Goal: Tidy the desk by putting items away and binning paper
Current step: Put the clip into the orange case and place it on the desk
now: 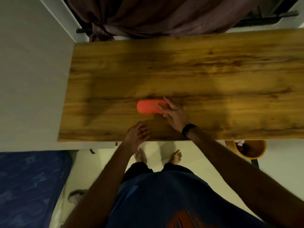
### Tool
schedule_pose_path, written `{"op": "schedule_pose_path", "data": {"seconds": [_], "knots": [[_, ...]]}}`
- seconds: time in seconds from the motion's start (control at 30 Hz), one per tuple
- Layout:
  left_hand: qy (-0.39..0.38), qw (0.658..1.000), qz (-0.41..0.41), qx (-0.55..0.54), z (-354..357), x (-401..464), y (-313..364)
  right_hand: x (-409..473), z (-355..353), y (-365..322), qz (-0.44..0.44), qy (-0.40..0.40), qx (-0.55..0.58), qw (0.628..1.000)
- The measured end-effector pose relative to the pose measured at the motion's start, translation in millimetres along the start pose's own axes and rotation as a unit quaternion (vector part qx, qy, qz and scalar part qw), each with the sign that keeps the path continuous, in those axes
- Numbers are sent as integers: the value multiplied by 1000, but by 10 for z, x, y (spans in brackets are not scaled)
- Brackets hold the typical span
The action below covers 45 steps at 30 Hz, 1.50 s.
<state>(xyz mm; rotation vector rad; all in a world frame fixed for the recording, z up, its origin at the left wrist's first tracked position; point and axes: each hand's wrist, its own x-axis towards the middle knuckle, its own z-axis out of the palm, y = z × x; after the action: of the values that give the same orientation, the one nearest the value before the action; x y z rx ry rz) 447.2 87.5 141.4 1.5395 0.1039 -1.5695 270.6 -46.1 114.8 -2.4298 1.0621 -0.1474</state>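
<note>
Orange oblong case [150, 106] is lying near the middle of the wood-grain counter [213, 71]. Right hand [174, 112] is resting on its right end, fingers curling over it. Left hand [138, 134] is hovering at the counter's near edge, fingers relaxed, holding nothing. Orange bin [253, 149] with crumpled paper [239, 142] is sitting below the counter, right side.

One wooden worktop [197, 66]. On it lies one orange case [148, 106], near the worktop's front edge. Two hands: the right hand [175, 112] over the case's right end, the left hand [137, 134] at the worktop's front edge. One orange bin [256, 149] under the worktop's front edge, with one crumpled paper [239, 143] inside.
</note>
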Motion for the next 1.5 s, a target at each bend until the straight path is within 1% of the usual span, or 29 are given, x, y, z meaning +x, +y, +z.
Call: {"op": "schedule_pose_path", "data": {"seconds": [0.07, 0.13, 0.23, 0.3, 0.33, 0.4, 0.43, 0.47, 0.5, 0.53, 0.57, 0.6, 0.63, 0.67, 0.7, 0.77, 0.87, 0.97, 1.03, 1.13, 1.2, 1.27, 1.4, 1.47, 1.5], "knots": [[1, 1000, 7, 7, -198, -121, -152, 26, 1, -8, -12, -9, -31, 999], [-2, 1000, 13, 13, -364, -214, -289, -20, 4, -82, -5, 0, -49, 999], [17, 1000, -3, 8, -617, -232, -524, -272, 54, -289, 33, 67, -12, 997], [30, 999, -28, -12, -781, -196, -667, -542, 148, -480, 78, 122, 60, 988], [34, 998, -39, -27, -861, -170, -728, -681, 195, -585, 100, 124, 110, 981], [34, 996, -47, -61, -1002, -120, -821, -933, 341, -796, 133, 65, 215, 965], [31, 995, -49, -82, -1059, -85, -844, -1028, 427, -896, 158, 19, 276, 948], [28, 992, -53, -109, -1119, -30, -867, -1102, 544, -970, 201, -29, 342, 917], [22, 988, -60, -138, -1167, 41, -894, -1161, 666, -1025, 263, -71, 410, 871], [10, 984, -66, -167, -1194, 133, -910, -1197, 794, -1061, 330, -99, 474, 810], [-4, 978, -70, -197, -1201, 228, -920, -1220, 924, -1098, 385, -105, 541, 740], [-18, 971, -73, -228, -1188, 307, -933, -1229, 1055, -1124, 425, -88, 601, 672], [-28, 962, -74, -260, -1154, 374, -945, -1223, 1158, -1146, 450, -57, 644, 616], [-33, 953, -74, -292, -1111, 415, -951, -1202, 1238, -1170, 465, -26, 672, 575], [-32, 945, -75, -316, -1067, 454, -952, -1172, 1305, -1192, 476, 1, 690, 545], [-34, 932, -77, -354, -972, 563, -976, -1064, 1381, -1219, 478, 40, 721, 500], [-39, 911, -72, -404, -930, 807, -1064, -898, 1482, -1203, 476, 80, 751, 451], [-49, 891, -40, -449, -971, 1014, -1197, -816, 1679, -1160, 478, 109, 765, 418], [-59, 888, -22, -456, -984, 1082, -1275, -818, 1812, -1133, 479, 116, 766, 413], [-56, 889, -5, -454, -949, 1082, -1358, -853, 1921, -1150, 476, 112, 754, 439], [-29, 892, -7, -450, -953, 1006, -1466, -931, 1934, -1194, 474, 102, 742, 462], [-24, 898, 2, -440, -982, 860, -1550, -1016, 1927, -1256, 466, 82, 732, 490], [-19, 901, -27, -432, -1107, 411, -1744, -1394, 1939, -1417, 483, 49, 701, 522], [8, 904, -42, -425, -1164, 210, -1826, -1579, 1886, -1500, 487, 14, 673, 556], [28, 914, -38, -403, -1186, 106, -1863, -1655, 1835, -1543, 484, -14, 651, 584]]}}
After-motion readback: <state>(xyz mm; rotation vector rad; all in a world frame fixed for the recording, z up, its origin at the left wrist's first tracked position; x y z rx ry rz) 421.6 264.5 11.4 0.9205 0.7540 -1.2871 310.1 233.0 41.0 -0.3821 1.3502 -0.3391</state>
